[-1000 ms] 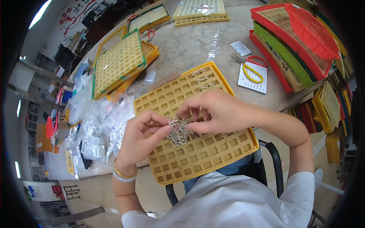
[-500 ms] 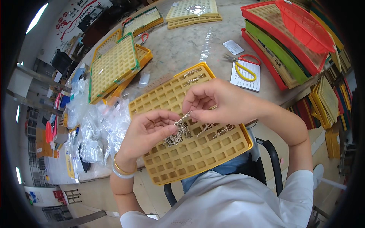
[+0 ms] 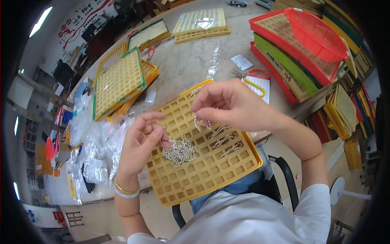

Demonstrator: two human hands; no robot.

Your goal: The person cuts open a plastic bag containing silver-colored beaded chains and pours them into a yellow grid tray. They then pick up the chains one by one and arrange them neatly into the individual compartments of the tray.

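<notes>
On a yellow-rimmed tray [image 3: 203, 175] with rows of square pockets lies a heap of silvery bead chains [image 3: 180, 151]. My right hand [image 3: 231, 103] is above the tray, thumb and fingers pinched on a short bead chain [image 3: 198, 124] that hangs in a loop. Beside the heap is my left hand [image 3: 142, 140], index finger stretched out and the other fingers curled, with a strand of chain at its fingertips running down to the heap. Several doubled chains [image 3: 224, 140] lie in lines across the pockets to the right of the heap.
Clear plastic bags [image 3: 97, 150] pile up at the left. Pocketed trays [image 3: 120, 83] stand behind them, with more trays [image 3: 201, 22] at the back. Red-and-yellow scissors [image 3: 256, 83] rest on a paper pad at the right, near stacked trays and a red basket [image 3: 319, 34].
My hands have moved apart; the chain stretched between them now hangs from the right hand. The left hand has drawn back leftward, uncovering the heap. The whole view has shifted slightly.
</notes>
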